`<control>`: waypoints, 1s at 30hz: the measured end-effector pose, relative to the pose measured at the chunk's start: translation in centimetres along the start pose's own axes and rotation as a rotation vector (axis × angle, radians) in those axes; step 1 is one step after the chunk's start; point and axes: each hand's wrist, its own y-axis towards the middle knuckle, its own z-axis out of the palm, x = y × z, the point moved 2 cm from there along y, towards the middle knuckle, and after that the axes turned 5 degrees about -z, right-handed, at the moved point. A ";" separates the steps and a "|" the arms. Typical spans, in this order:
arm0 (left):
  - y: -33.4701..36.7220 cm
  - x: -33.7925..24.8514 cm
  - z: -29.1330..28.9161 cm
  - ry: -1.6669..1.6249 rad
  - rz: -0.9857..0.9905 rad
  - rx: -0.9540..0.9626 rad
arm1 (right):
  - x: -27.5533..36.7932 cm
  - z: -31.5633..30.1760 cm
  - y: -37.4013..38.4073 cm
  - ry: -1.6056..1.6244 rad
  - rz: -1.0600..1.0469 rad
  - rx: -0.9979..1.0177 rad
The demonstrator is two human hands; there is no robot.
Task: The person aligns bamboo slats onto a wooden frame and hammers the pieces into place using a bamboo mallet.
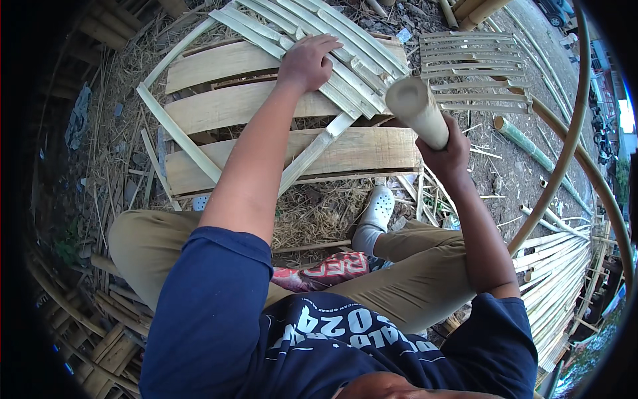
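My right hand (446,149) is wrapped round a short, thick bamboo piece (420,110), held raised with its round end tilted up and to the left. Beyond it, a panel of split bamboo slats (345,66) lies slantwise over a low bench of wide wooden boards (232,103). On those slats rests my left hand (307,63), fingers stretched out over them and holding nothing. A bamboo strip (319,149) runs from the panel toward me, and a bent frame of pale strips (179,136) extends to the left.
A smaller slatted bamboo rack (472,70) lies at the far right. A green bamboo pole (538,149) and a stack of long poles (558,286) are on the right, with curved bamboo (565,153) rising beside them. Straw and offcuts litter the ground round my shoe (377,209).
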 end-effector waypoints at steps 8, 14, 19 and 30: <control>0.0 0.6 -0.2 0.000 0.005 -0.016 | -0.9 0.4 1.6 -0.189 -0.014 0.245; 0.0 0.5 0.0 -0.005 -0.014 0.003 | -2.7 0.6 0.9 -0.239 0.105 0.405; -0.2 0.3 -0.1 0.005 -0.021 -0.008 | -2.7 0.4 0.7 -0.302 0.014 0.406; -0.1 0.5 0.0 0.017 -0.015 0.014 | -0.4 0.5 1.4 -0.243 -0.069 0.083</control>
